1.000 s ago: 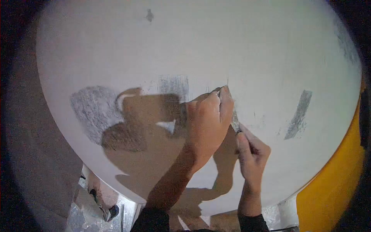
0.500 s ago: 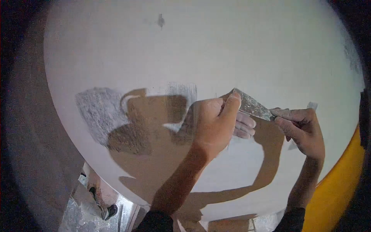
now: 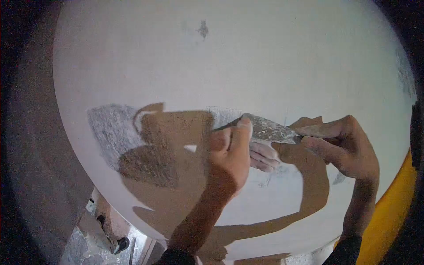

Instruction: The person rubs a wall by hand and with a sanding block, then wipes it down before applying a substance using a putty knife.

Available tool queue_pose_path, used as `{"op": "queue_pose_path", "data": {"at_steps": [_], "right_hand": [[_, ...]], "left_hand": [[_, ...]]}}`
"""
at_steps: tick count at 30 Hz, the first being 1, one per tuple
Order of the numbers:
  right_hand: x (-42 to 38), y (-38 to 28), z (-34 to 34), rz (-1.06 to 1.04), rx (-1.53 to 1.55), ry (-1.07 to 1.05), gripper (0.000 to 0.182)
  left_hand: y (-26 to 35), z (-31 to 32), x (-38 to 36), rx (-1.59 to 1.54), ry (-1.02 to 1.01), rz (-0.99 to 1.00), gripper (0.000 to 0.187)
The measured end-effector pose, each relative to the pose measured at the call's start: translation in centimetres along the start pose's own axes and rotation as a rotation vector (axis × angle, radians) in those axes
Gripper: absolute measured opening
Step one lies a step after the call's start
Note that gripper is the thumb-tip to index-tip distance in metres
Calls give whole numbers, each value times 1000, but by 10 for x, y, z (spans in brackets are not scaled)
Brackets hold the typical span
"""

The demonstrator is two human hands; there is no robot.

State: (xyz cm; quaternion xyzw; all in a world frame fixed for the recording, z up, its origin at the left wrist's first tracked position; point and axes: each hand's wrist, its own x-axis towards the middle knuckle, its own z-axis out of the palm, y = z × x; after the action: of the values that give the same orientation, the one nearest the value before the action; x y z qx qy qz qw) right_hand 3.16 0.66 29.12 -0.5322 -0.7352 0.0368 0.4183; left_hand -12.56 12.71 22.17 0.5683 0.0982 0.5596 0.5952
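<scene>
So both hands are on a putty knife (image 3: 270, 130) held up against a white plastered wall (image 3: 265, 57). The right hand (image 3: 342, 143), over at about 3 o'clock from centre, has its fingers closed round the handle, which is pretty much buried in the grip, so I can't make out its shape. The left hand (image 3: 232, 152), dead centre, pinches the far end of the blade, thumb on top, fingers curled underneath. The blade is crusted with grey filler and lies nearly level across the wall.

At 9 o'clock there's a rough grey patch (image 3: 110, 130) where the finish is gone, partly swallowed by the arm shadows. A small dark spot (image 3: 203, 30) sits at 12. Yellow surface (image 3: 388, 212) at 4 o'clock is cut off by the lens edge. Bottom left at 7 is a murky floor area; can't tell what's down there.
</scene>
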Motion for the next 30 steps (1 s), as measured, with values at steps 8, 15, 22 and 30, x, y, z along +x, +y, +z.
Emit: {"op": "queue_pose_path", "data": {"at_steps": [8, 15, 22, 30], "right_hand": [[-35, 3, -33, 348, -77, 79, 21], [-2, -1, -3, 93, 71, -98, 21], [-11, 3, -7, 130, -12, -46, 20], [-15, 7, -24, 185, -100, -25, 22]], "left_hand": [[-16, 42, 0, -113, -219, -110, 38], [8, -1, 1, 58, -31, -124, 32], [0, 10, 1, -49, -115, -117, 35], [-10, 21, 1, -92, -180, -134, 36]]}}
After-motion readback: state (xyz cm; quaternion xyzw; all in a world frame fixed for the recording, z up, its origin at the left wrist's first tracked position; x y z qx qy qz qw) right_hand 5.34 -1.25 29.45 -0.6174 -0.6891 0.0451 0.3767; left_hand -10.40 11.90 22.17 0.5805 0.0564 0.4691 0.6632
